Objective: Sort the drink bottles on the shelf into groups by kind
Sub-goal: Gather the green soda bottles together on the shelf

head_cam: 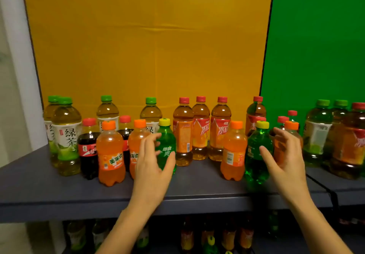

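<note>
On the dark shelf (59, 190), near its front edge, two small green bottles stand up straight with yellow caps. Our left hand (152, 163) curls round the left green bottle (166, 151), thumb on the front and fingers on the far side. Our right hand (284, 155) is spread wide and holds nothing. The right green bottle (254, 155) stands just to its left, by the thumb. We think the two greens belong together, but an orange bottle (233, 151) stands between them. The bottles are round, smooth, shiny plastic and may slip.
</note>
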The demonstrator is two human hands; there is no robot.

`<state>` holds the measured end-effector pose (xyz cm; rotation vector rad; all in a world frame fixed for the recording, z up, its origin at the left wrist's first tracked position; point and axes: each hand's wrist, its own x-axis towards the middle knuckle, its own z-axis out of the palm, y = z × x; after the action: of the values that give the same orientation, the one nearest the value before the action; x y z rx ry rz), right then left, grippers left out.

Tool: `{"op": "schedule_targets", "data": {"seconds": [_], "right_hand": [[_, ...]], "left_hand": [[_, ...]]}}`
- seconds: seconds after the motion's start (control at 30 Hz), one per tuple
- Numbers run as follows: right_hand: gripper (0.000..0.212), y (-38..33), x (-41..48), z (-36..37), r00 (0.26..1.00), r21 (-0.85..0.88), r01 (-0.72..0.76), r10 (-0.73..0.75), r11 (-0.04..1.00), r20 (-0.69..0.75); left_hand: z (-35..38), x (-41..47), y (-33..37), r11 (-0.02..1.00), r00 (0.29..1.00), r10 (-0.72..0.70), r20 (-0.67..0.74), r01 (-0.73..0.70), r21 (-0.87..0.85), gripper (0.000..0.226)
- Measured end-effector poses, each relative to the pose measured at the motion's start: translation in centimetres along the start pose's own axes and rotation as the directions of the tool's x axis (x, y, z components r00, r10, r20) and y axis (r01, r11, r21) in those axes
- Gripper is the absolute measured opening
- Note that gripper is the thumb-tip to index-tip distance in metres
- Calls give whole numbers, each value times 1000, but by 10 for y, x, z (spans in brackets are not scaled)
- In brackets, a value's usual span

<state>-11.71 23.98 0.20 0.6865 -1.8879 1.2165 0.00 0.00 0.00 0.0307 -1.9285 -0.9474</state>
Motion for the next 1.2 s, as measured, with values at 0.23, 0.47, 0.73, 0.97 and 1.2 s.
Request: {"op": "schedule_targets", "data": {"seconds": [0.23, 0.47, 0.73, 0.97, 1.2], "right_hand": [[57, 26, 9, 18, 994, 31, -113, 113, 993, -10], [63, 37, 1, 30, 979, 93, -203, 202, 975, 19], [74, 42, -7, 37, 948, 101, -317, 319, 943, -2], [70, 39, -11, 35, 919, 103, -392, 393, 914, 4], [47, 15, -29, 8, 913, 313, -387, 409, 867, -4]], "left_hand": [[37, 36, -9, 970, 997, -61, -37, 67, 233, 70], [57, 40, -21, 905, 992, -89, -94, 120, 408, 80], [54, 31, -36, 989, 991, 68, -112, -53, 135, 79], [59, 25, -46, 964, 981, -177, -84, 156, -217, 50], [50, 21, -22, 890, 991, -135, -4, 119, -440, 43]]}}
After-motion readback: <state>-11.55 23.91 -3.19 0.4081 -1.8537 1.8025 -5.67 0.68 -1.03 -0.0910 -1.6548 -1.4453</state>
